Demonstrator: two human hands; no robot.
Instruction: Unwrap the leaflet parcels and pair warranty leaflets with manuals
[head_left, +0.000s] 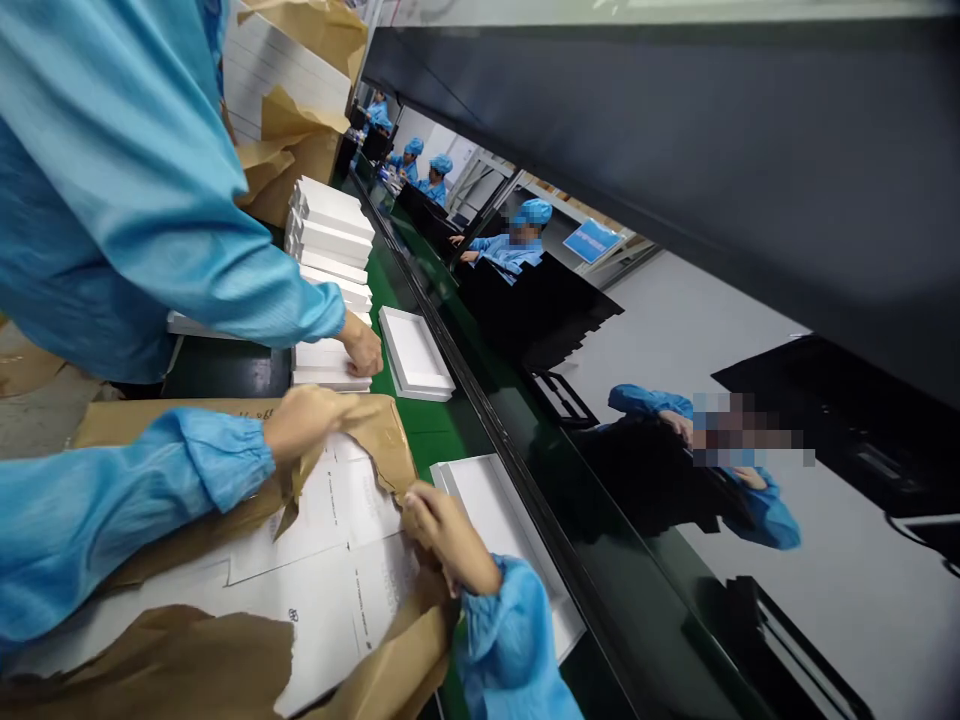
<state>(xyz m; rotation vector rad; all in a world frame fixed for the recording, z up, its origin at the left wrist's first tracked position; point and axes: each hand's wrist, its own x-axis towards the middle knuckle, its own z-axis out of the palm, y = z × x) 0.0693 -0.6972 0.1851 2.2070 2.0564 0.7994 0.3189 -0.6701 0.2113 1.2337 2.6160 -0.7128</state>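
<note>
My left hand (306,422), blurred by motion, is closed on the torn upper part of brown wrapping paper (386,440). My right hand (450,535) pinches the same paper at its right-hand edge. Between and below my hands, the torn-open wrapping exposes stacked white printed sheets (300,590) with small lines of text. A loose brown flap (172,660) covers part of the sheets at the bottom.
A co-worker's hand (364,345) rests by stacked white boxes (334,235) on the left. White trays (416,350) lie on the green belt (442,430), one beside my right hand. A dark rail and reflective panel run along the right. More brown paper (292,150) lies behind.
</note>
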